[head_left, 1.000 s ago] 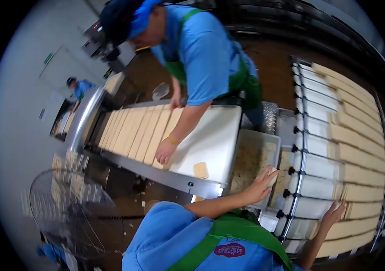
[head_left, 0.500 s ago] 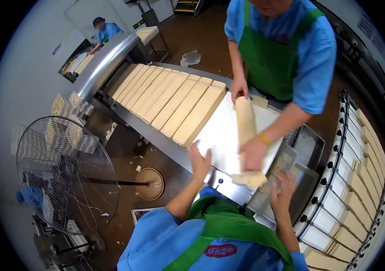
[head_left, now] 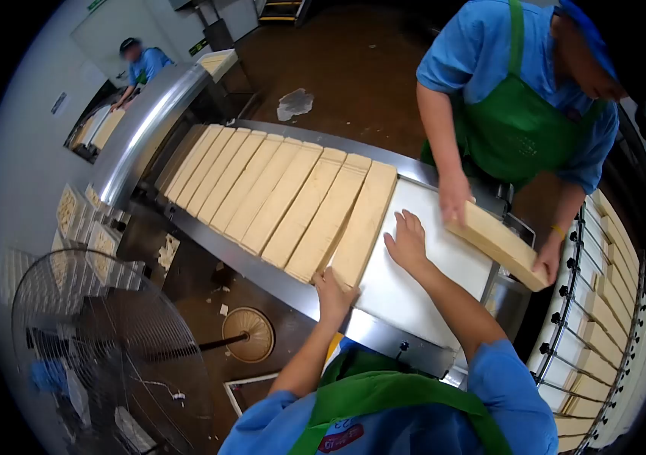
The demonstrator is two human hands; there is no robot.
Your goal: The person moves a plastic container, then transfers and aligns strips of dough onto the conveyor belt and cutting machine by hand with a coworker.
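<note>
Long pale slabs (head_left: 281, 196) lie side by side across the conveyor. My left hand (head_left: 333, 297) touches the near end of the last slab (head_left: 368, 224), fingers apart around its corner. Over the white belt (head_left: 433, 284), just right of that slab, my right hand (head_left: 408, 241) has its fingers spread and holds nothing. Across the belt, a co-worker (head_left: 523, 114) holds another thick slab (head_left: 501, 244) with both hands, tilted over the belt's right end.
At the right stands a rack (head_left: 603, 326) with rows of slabs. A metal machine hood (head_left: 145, 129) covers the conveyor's far left end. A fan (head_left: 111, 349) stands at the lower left, with a round base (head_left: 248, 334) nearby. Another person (head_left: 143, 62) works farther back.
My left hand has come to the last slab's near end, and my right hand has moved over the belt. The co-worker's slab has moved right, off the middle of the belt.
</note>
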